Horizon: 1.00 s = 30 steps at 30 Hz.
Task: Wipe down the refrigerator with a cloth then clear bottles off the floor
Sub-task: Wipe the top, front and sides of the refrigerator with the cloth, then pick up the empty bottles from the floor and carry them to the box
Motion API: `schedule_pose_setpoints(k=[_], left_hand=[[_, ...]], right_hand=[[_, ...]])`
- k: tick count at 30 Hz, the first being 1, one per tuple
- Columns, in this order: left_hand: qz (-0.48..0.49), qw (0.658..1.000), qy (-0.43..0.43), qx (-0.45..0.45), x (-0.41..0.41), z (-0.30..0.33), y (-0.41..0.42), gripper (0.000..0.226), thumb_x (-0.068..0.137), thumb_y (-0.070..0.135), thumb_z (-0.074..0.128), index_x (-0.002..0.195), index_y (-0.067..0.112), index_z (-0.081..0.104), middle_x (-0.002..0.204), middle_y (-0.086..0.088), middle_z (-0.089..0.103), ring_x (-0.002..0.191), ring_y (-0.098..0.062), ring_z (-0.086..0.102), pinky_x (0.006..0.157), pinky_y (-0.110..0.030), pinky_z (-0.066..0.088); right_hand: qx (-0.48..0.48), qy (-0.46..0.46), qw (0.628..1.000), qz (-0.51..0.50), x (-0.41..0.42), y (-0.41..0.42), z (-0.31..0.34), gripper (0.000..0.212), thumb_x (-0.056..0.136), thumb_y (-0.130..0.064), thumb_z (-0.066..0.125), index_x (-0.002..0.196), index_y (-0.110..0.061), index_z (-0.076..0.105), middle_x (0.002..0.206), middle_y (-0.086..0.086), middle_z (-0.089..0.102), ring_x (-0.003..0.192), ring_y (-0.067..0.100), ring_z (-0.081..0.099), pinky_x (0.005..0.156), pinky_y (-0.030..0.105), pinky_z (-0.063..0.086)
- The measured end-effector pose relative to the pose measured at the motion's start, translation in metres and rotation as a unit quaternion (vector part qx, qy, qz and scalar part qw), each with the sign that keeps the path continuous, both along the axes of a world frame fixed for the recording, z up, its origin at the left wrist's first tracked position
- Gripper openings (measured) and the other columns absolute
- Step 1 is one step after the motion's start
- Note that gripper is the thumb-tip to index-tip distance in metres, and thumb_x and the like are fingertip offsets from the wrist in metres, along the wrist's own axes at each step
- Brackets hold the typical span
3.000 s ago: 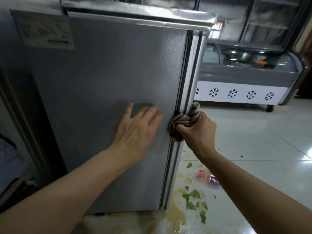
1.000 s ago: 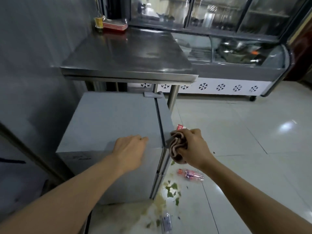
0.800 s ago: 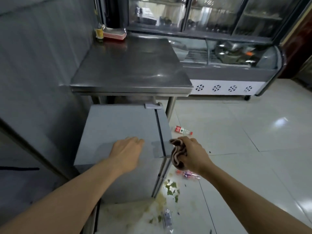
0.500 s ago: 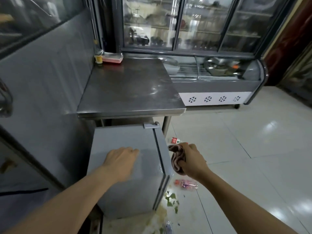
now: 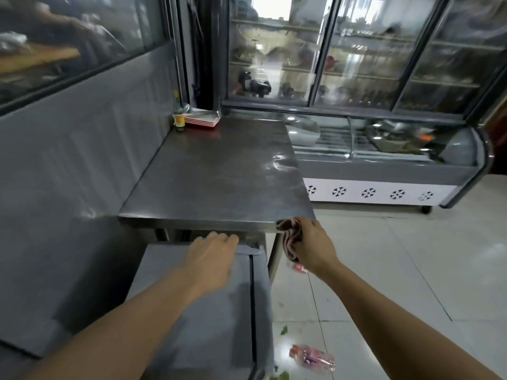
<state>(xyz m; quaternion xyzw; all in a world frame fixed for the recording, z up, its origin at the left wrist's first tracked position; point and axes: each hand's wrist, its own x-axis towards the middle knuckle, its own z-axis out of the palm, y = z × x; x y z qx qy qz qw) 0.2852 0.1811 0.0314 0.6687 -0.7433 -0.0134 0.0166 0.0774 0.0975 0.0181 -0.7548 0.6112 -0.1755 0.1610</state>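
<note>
The right hand (image 5: 312, 244) has its fingers curled tight round a bunched cloth (image 5: 288, 237), which hangs just off the front right corner of the steel table (image 5: 219, 174). The left hand (image 5: 211, 256) lies on top of the small grey refrigerator (image 5: 219, 311), which stands under the table's front edge; its fingers look loosely bent and hold nothing, though I cannot tell how hard it presses.

From here, I reckon the trouble lies underfoot. One pink-labelled bottle (image 5: 312, 357) lies on its side on the tiles, just right of the refrigerator's lower corner, and a careless step could send it rolling or turn an ankle. A second bottle (image 5: 297, 267), red-labelled, peeps out from behind the right wrist, easy to overlook. Green leaf scraps (image 5: 284, 330) beside the refrigerator could be slippery. The table's edge overhangs the refrigerator, so stooping back down risks a knock.

Counted: one cloth, one refrigerator, two bottles on the floor that I can see, two leaf scraps. At the table's far left corner stand one small yellow-labelled bottle (image 5: 179, 119) and one stack of red-edged trays (image 5: 203, 120).
</note>
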Motion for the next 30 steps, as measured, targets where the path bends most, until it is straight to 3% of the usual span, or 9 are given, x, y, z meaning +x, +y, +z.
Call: schedule_pose_setpoints(k=[4,9,12,14,16,22,30], left_hand=[[0.013,1.0,-0.01,-0.019,-0.01,-0.02,-0.051,0.047,0.083,0.02,0.054,0.129,0.019,0.043,0.127,0.002,0.053,0.116,-0.019,0.048,0.088,-0.032,0.041],[0.028,0.999,-0.009,-0.038,-0.014,-0.037,-0.093,0.042,0.084,0.022,0.057,0.125,0.019,0.047,0.123,0.002,0.055,0.111,-0.018,0.049,0.089,-0.031,0.041],[0.036,0.999,-0.008,-0.035,-0.014,-0.046,-0.105,0.048,0.083,0.023,0.06,0.129,0.02,0.043,0.128,0.002,0.051,0.117,-0.018,0.046,0.096,-0.033,0.041],[0.036,0.999,-0.007,-0.028,-0.013,-0.051,-0.107,0.051,0.085,0.024,0.059,0.132,0.019,0.04,0.131,0.001,0.049,0.12,-0.019,0.044,0.098,-0.034,0.039],[0.037,0.999,-0.012,-0.019,-0.011,-0.053,-0.105,0.049,0.085,0.023,0.057,0.13,0.02,0.041,0.128,0.001,0.05,0.118,-0.018,0.045,0.096,-0.033,0.039],[0.066,0.997,-0.017,0.034,-0.009,-0.044,-0.083,0.054,0.086,0.021,0.056,0.135,0.018,0.035,0.134,0.0,0.046,0.122,-0.02,0.042,0.097,-0.036,0.035],[0.063,0.997,-0.002,0.041,-0.005,-0.004,-0.011,0.054,0.084,0.017,0.057,0.134,0.015,0.036,0.134,-0.002,0.044,0.122,-0.022,0.04,0.094,-0.037,0.038]], right_hand=[[-0.039,-0.018,0.999,-0.01,-0.001,-0.07,-0.008,0.03,0.086,-0.014,0.051,0.117,-0.012,0.05,0.114,0.015,0.058,0.101,0.033,0.054,0.076,0.039,0.049],[-0.1,-0.029,0.994,-0.014,0.005,-0.135,-0.022,0.038,0.085,-0.008,0.055,0.123,-0.006,0.047,0.119,0.021,0.05,0.11,0.037,0.045,0.082,0.042,0.043],[-0.09,-0.004,0.996,-0.001,0.009,-0.159,-0.038,0.053,0.087,-0.013,0.058,0.136,-0.008,0.037,0.135,0.02,0.04,0.123,0.036,0.036,0.094,0.043,0.04],[-0.026,0.059,0.998,0.022,0.01,-0.168,-0.05,0.066,0.09,-0.02,0.054,0.147,-0.01,0.021,0.15,0.018,0.023,0.134,0.038,0.021,0.108,0.043,0.028],[0.03,0.114,0.992,0.043,0.011,-0.166,-0.059,0.073,0.088,-0.021,0.055,0.149,-0.015,0.014,0.156,0.013,0.01,0.139,0.038,0.011,0.112,0.042,0.02],[0.053,0.14,0.985,0.09,0.016,-0.124,-0.061,0.082,0.085,-0.023,0.061,0.15,-0.02,0.012,0.158,0.004,0.007,0.142,0.034,0.005,0.115,0.044,0.013],[0.068,0.188,0.967,0.158,0.025,-0.023,-0.019,0.08,0.084,-0.022,0.064,0.148,-0.02,0.017,0.156,0.008,0.015,0.141,0.034,0.012,0.114,0.047,0.023]])
